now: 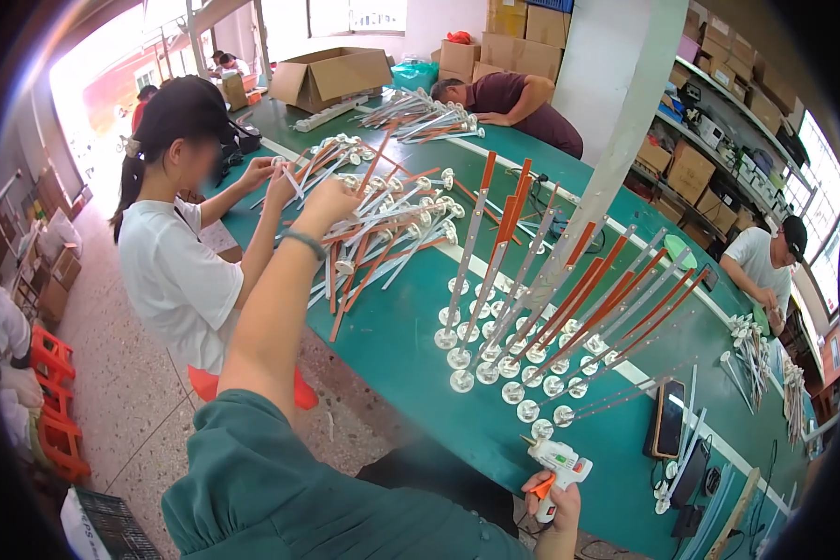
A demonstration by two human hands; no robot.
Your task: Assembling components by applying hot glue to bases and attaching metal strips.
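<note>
My left hand reaches out over a heap of white and orange strips with round white bases. Its fingers are closed on an orange strip that sticks up from them at a slant. Low on the right, my right hand grips a white hot glue gun with an orange trigger, its nozzle pointing up and left near a round base. Beyond the gun, several rows of round white bases stand on the green table, with tall orange and silvery strips rising from them.
A person in a white shirt works at my left by the heap. Others sit at the far side and right. A phone, cables and loose strips lie at right. A pale post rises beyond the table; an open carton stands far left.
</note>
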